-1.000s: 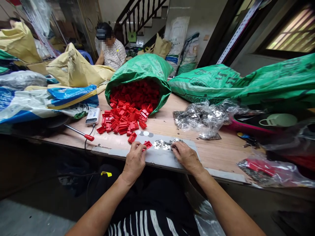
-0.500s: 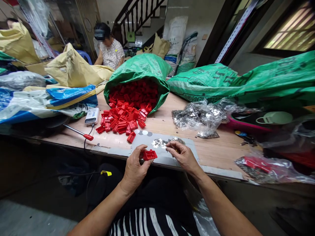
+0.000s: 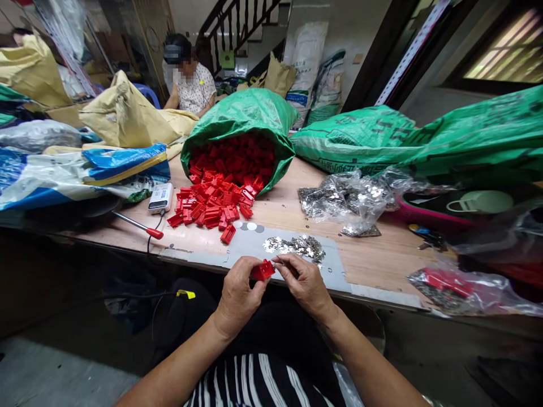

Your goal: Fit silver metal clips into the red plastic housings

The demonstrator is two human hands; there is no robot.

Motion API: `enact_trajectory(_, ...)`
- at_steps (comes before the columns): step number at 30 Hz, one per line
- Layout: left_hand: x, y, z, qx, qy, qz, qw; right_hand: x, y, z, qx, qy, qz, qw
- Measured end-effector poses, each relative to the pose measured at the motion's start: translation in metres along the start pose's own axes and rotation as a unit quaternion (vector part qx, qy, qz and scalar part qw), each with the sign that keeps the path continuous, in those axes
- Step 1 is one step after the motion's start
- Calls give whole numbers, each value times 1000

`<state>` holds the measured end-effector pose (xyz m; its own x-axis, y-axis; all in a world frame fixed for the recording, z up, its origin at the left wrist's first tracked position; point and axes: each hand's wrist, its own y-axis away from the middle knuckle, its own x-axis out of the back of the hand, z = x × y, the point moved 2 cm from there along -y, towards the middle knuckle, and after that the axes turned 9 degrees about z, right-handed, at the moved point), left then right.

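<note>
My left hand is closed round a small red plastic piece, held just off the table's near edge. My right hand is pinched shut right beside that piece, touching it; what its fingertips hold is too small to make out. Behind the hands, a little heap of shiny metal bits lies on a grey sheet. Further back, many more red plastic pieces spill from an open green sack.
A clear bag of metal bits lies right of the sack. A red-handled tool and a white device lie to the left. More sacks crowd both sides. Another person sits at the far end.
Both hands have come off the grey sheet towards me. The left picked up a red piece, the right pinched shut over the metal bits, and they have met at the table's edge.
</note>
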<state>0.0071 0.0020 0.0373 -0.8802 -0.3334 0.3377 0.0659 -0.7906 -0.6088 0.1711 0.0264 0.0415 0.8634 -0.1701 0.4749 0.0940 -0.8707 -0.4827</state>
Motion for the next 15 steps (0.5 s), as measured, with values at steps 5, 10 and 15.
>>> enact_trajectory(5, -1, 1, 0, -13, -3, 1, 1000, 4, 5, -1, 19, 5, 2, 1000)
enact_trajectory(10, -2, 2, 1, -30, -7, -6, 999, 3, 8, -3, 50, 4, -8, 999)
enact_trajectory(15, -2, 4, 1, -35, -3, -15, 999, 0, 9, -2, 69, -7, -22, 997)
